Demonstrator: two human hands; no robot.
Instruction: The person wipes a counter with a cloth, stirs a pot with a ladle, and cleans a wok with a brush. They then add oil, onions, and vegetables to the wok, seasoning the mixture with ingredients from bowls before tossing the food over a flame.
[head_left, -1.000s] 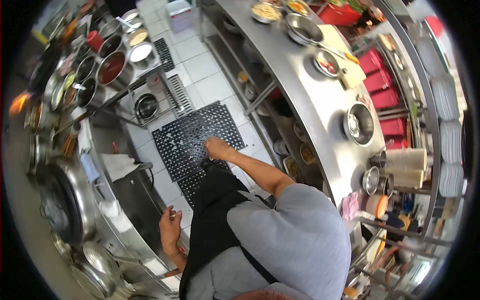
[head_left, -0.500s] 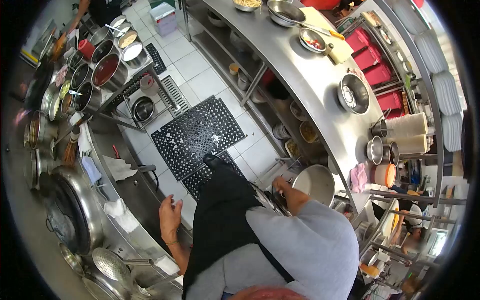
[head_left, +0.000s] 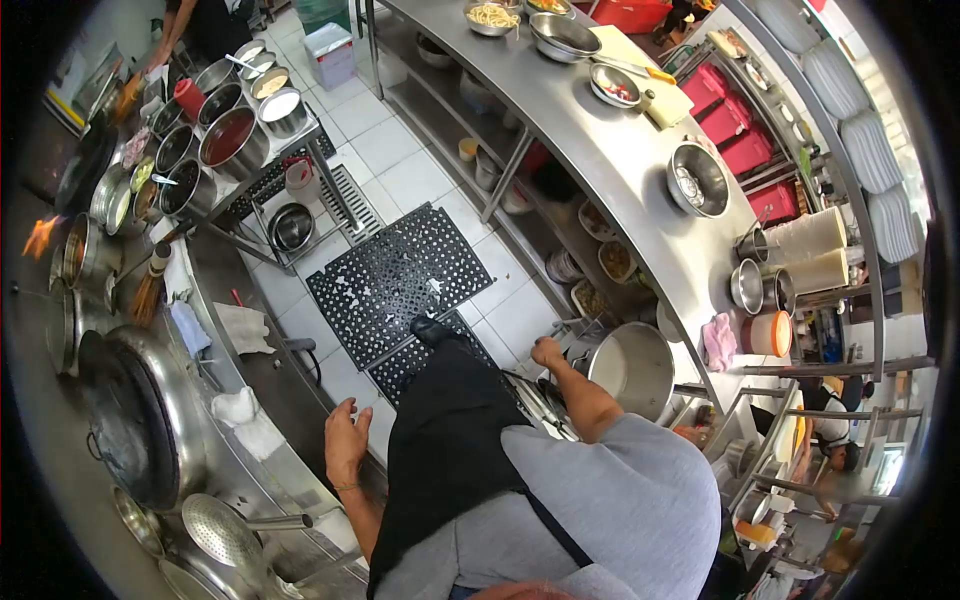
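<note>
My left hand (head_left: 346,440) hangs beside the stove counter with its fingers apart and nothing in it. On the other side of my black apron (head_left: 450,420), my right hand (head_left: 547,351) is curled closed near a large steel pot (head_left: 632,370); whether anything is inside the fingers is too small to tell. A white cloth (head_left: 243,328) lies on the counter edge ahead of my left hand. Behind that hand is a perforated ladle (head_left: 215,530), and a large wok (head_left: 130,430) sits on the stove to the side.
Black perforated mats (head_left: 400,280) cover the tiled floor ahead. A steel worktable (head_left: 610,150) with bowls, a cutting board (head_left: 640,80) and a pink cloth (head_left: 718,342) runs along the right. Sauce pots (head_left: 232,140) stand at upper left, near a flame (head_left: 40,237). Other people are at upper left and lower right.
My right hand has moved slightly forward and left, away from the large pot. My left hand has shifted a little back and right. A flame now shows at the far left.
</note>
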